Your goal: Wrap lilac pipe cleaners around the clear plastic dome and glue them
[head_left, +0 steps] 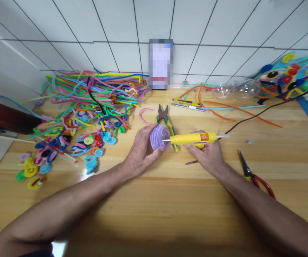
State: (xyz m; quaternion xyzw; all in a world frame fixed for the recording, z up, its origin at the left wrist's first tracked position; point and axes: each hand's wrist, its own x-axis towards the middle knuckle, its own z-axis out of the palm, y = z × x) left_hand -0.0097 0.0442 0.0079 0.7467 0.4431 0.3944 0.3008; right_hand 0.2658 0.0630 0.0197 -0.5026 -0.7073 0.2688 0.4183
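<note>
My left hand (143,151) is closed round a clear plastic ball partly wrapped in purple pipe cleaner (156,138), its bare clear side facing right. In my right hand (210,155) is a yellow hot glue gun (193,138), with a clear glue stick poking out of its back end. The gun's metal nozzle points left and meets the ball's clear part; whether it touches cannot be made out. Just beyond the ball lie pliers (163,113) with green and yellow handles, partly hidden by my left hand. A thin dark tool tip (191,162) shows beside my right hand.
Bundled pipe cleaners (89,89) and coiled pieces (92,162) cover the left side. A phone (160,64) leans on the tiled wall. Cutters (198,103), clear balls (222,91) and orange pipe cleaners (250,112) lie at back right. Red-handled pliers (256,178) sit near my right forearm; a black cord (253,116) crosses behind.
</note>
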